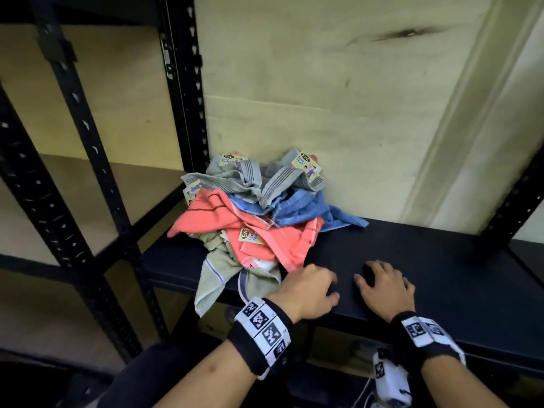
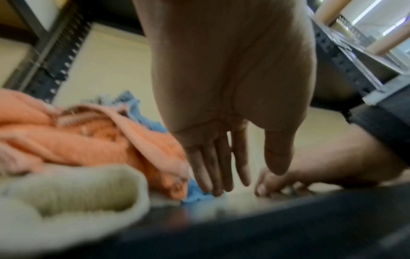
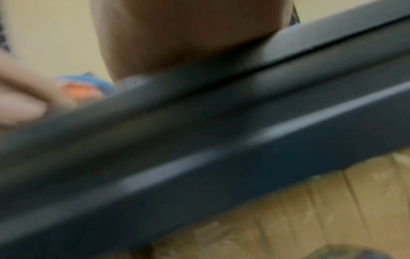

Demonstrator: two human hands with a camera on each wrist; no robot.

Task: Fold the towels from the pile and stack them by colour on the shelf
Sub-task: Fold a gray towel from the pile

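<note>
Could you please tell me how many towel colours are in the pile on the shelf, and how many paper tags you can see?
Towel colours: 4 – grey, coral, blue, beige-green.
Paper tags showing: 4.
Total: 8. The towels are too tangled to count singly.

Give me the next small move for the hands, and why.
Probably the left hand reaches to pinch the coral towel edge beside it. Both hands are empty; the right hand rests on the black shelf, and the pile is still unfolded.
</note>
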